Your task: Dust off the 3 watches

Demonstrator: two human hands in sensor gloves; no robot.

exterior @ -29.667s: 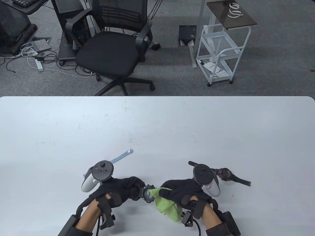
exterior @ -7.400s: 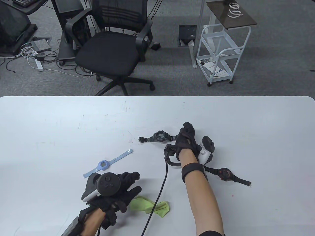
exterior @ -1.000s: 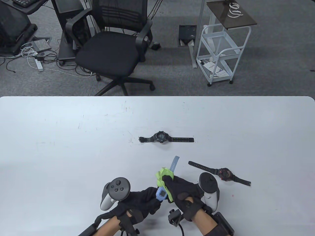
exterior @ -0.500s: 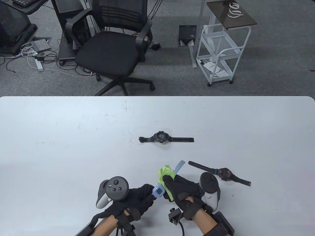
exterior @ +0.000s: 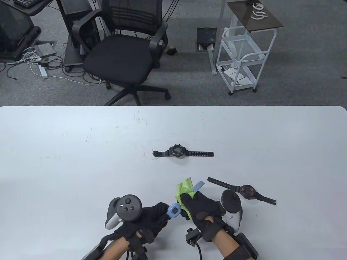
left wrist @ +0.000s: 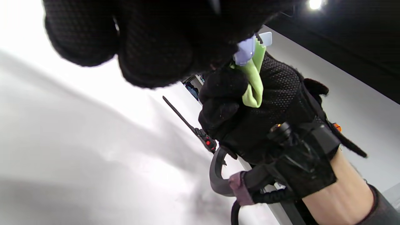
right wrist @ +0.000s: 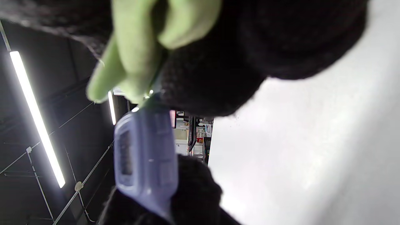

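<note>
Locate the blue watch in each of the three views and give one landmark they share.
Table view: blue watch low centre, between the left hand and right hand.
Left wrist view: upper centre, peeking under dark fingers.
Right wrist view: lower left, large and blurred.
Shared landmark: the green cloth held against the watch's strap.

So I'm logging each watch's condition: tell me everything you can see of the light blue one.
The light blue watch has a rounded-square, plastic-looking case with a small rectangular screen and a matching, slightly paler strap. It is off the table, held near the front edge. The left hand grips it at the case, and the right hand pinches a green cloth round the strap. The strap's free end pokes out past the cloth, pointing up and away.
</note>
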